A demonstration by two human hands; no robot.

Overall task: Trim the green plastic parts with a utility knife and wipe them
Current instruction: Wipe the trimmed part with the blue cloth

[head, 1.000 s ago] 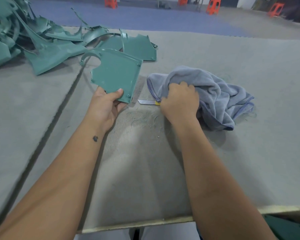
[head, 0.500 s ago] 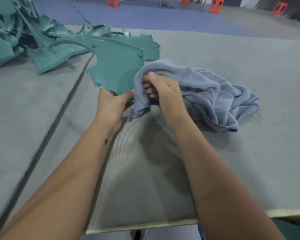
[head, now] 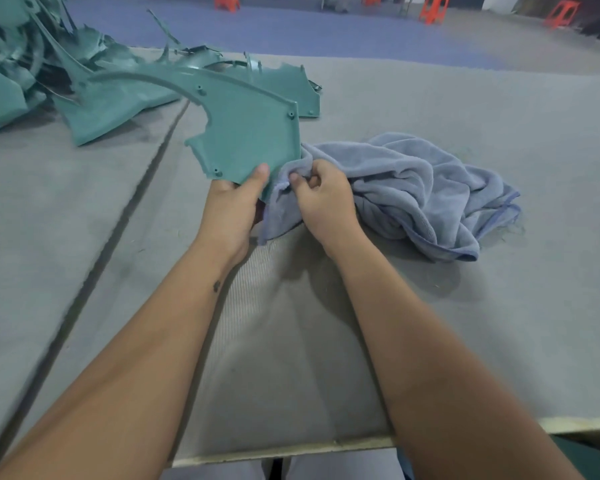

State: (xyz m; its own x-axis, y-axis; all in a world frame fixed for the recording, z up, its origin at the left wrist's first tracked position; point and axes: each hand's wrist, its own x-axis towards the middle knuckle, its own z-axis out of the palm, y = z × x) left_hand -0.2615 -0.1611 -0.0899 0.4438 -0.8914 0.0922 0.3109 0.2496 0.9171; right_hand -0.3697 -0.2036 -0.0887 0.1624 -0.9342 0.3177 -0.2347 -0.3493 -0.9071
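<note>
My left hand (head: 234, 206) grips the near corner of a flat green plastic part (head: 246, 133), thumb on its upper face, and holds it tilted above the table. My right hand (head: 323, 195) pinches a fold of the blue-grey towel (head: 413, 188) right beside that corner, so the cloth touches the part's right edge. Most of the towel lies crumpled on the table to the right. The utility knife is not visible.
A heap of more green plastic parts (head: 49, 74) fills the far left of the grey felt-covered table (head: 499, 323). A dark seam (head: 125, 216) runs diagonally across the table's left side. Orange stools (head: 433, 8) stand on the floor beyond.
My right hand drew the towel off the table over the knife and brought it down to the part's lower right corner. My left hand raised and tilted the part.
</note>
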